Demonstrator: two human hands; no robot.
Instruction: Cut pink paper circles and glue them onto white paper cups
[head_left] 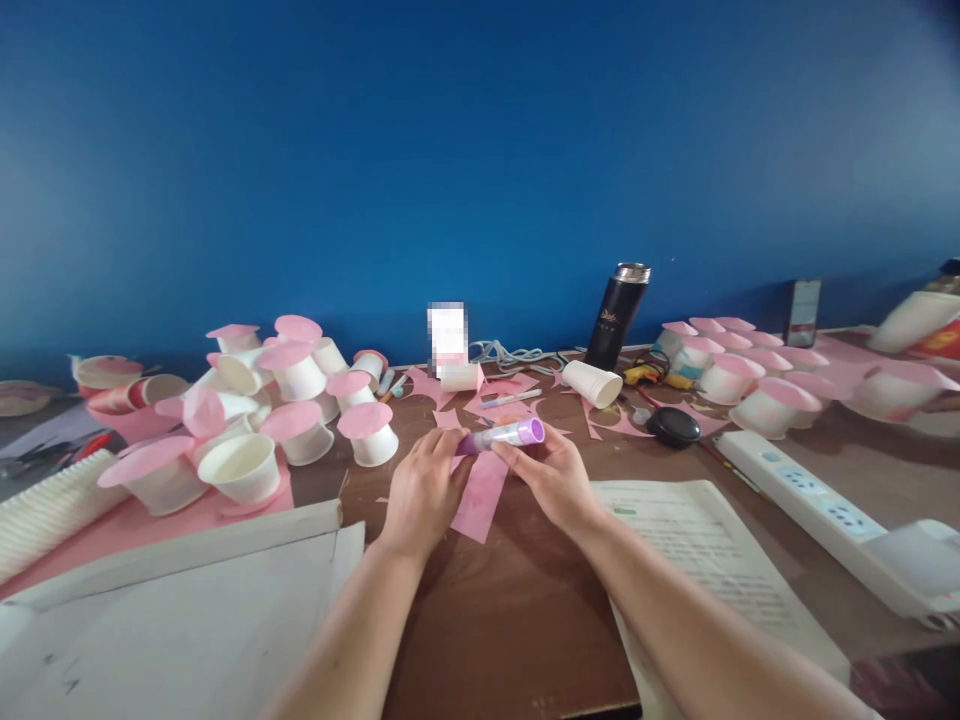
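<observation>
Both hands meet at the middle of the desk around a purple glue stick (504,436) with a clear barrel, which lies nearly level. My left hand (426,485) is closed on its left part, and my right hand (556,475) pinches it near the purple right end. Just below the glue stick, a pink paper piece (480,500) rests on the desk; its upper part is hidden. Pink paper scraps (517,385) and a thin white pen-like stick (510,398) lie beyond the hands.
White paper cups with pink paper discs (296,372) crowd the left; more such cups (731,370) stand at right. A black thermos (618,315), a tipped cup (592,384) and a round black object (673,426) lie between. A power strip (795,480) and printed pages (697,560) are near my right arm.
</observation>
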